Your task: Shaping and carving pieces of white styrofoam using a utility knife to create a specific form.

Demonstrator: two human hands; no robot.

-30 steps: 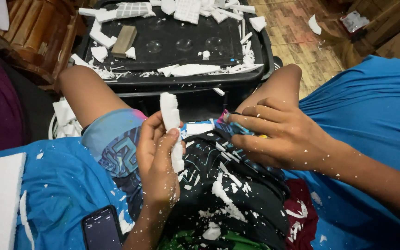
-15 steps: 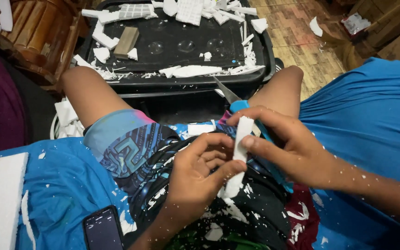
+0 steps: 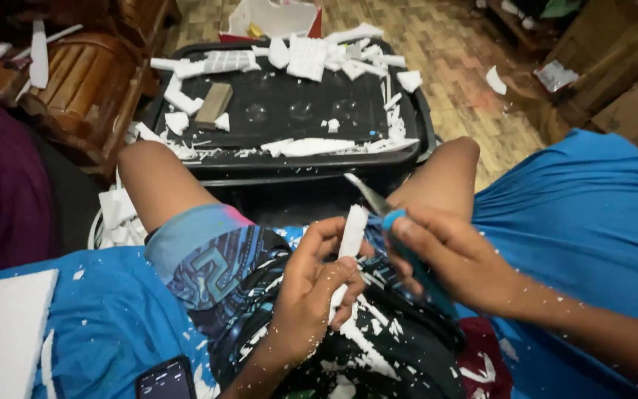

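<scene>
Left hand [image 3: 311, 284] gripping white foam strip [image 3: 351, 233], right hand [image 3: 452, 255] holding blue-handled knife [image 3: 385, 210]

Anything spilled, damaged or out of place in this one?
Yes. White foam shavings litter the lap and the blue sheet. Cut foam scraps lie strewn across the black tray. The left hand holds a foam strip; the right hand grips a blue-handled knife.
</scene>
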